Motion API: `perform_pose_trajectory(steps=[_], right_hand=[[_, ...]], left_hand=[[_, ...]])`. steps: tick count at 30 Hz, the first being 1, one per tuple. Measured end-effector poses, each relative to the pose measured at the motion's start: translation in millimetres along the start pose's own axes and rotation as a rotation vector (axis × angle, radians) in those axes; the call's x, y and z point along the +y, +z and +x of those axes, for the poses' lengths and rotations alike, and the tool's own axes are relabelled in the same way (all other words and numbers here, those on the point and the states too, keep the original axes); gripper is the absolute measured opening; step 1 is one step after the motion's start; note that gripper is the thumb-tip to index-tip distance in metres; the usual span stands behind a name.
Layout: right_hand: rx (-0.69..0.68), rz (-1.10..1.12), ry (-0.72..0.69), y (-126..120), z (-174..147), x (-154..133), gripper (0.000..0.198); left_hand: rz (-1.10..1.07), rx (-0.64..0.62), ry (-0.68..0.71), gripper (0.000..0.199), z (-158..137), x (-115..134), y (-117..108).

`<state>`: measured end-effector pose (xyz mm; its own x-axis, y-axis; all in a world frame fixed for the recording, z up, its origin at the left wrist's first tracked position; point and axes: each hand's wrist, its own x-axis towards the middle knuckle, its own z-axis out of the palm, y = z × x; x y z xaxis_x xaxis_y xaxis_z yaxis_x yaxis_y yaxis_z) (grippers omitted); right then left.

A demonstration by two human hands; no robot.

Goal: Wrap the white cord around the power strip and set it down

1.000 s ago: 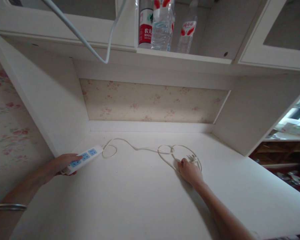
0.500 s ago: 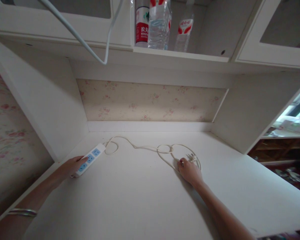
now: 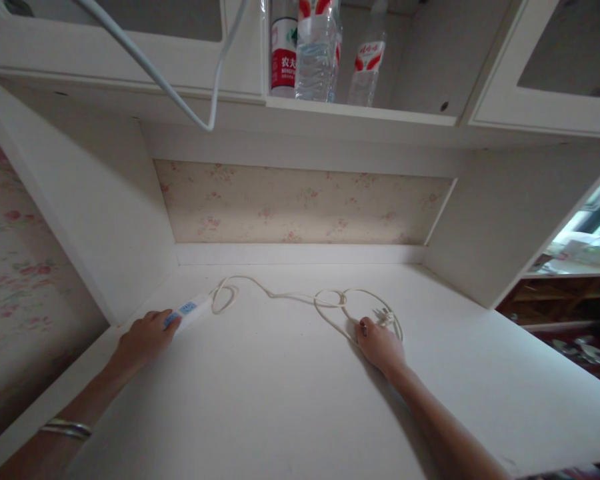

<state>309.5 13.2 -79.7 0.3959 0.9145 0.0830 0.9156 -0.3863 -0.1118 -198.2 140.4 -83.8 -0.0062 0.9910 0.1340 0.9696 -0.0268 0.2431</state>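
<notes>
Left hand [image 3: 147,339] shifted right and rolled over, taking the white plastic power strip with blue sockets [image 3: 189,312] with it; socket face now tipped partly away. Right hand [image 3: 380,343] looks unmoved.

Strip sits at the left of the smooth white tabletop [image 3: 260,387], left fingers wrapped over its near end. Right hand closed, apparently pinching the thin cream cord [image 3: 293,296]; exact fingertip hold cannot be told. Cream plug with metal prongs [image 3: 384,317] lies just beyond its knuckles.

Risks, my judgement: pulling the hands apart could draw the overlapping loops by the right hand into a knot; further rolling of the strip could twist the cord where it enters.

Count: two hands, one strip, one cord, one plug; two blue sockets showing, one partly covered. Clear plastic bottles [image 3: 315,63] on the shelf above: at least three.
</notes>
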Motion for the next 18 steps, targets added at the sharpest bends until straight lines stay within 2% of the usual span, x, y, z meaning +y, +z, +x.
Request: perform_pose_trajectory(steps=[2, 5, 8, 13, 15, 18], right_hand=[[0.027, -0.023, -0.067, -1.8, -8.3, -5.3, 0.039], [0.057, -0.018, -0.291, -5.5, -20.2, -10.8, 0.040], [0.011, -0.057, -0.408, -7.5, -18.7, -6.2, 0.040], [-0.022, -0.157, -0.302, -5.1, 19.1, 30.0, 0.042], [-0.038, -0.204, -0.214, -7.0, 38.5, 53.0, 0.039], [-0.075, -0.222, 0.008, -18.0, 63.1, 92.7, 0.033]], left_hand=[[0.086, 0.010, 0.033, 0.059, -6.6, 9.2, 0.6], [0.188, 0.038, 0.062, 0.058, -13.5, 17.9, 2.3], [0.247, 0.055, 0.067, 0.057, -14.9, 18.0, 5.4], [0.285, 0.072, 0.096, 0.056, -16.6, 15.9, 6.9], [0.306, 0.080, 0.096, 0.056, -18.5, 17.3, 6.7], [0.319, 0.084, 0.097, 0.056, -20.3, 19.6, 6.6]])
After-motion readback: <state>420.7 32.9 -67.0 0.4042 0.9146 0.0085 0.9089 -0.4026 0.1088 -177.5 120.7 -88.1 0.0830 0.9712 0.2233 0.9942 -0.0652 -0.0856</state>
